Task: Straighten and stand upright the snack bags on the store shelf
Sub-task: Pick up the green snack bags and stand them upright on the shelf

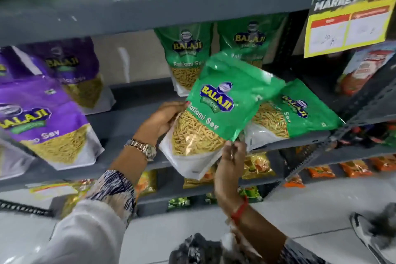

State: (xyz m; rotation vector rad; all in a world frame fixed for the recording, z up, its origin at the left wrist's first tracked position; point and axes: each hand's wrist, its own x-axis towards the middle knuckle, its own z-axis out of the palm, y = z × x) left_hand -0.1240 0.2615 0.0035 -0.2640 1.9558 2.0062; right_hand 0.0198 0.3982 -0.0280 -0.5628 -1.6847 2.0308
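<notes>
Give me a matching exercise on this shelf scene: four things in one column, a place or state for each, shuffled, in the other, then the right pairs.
Things:
1. held green bag
2. green bag at right
3. purple bag in front
4. yellow sign

Places or states:
A. hanging from the upper shelf's edge
B. lying tilted on the shelf
C. gripped by the left hand and right hand
D. left part of the shelf

Pairs: 1-C, 2-B, 3-D, 4-A
</notes>
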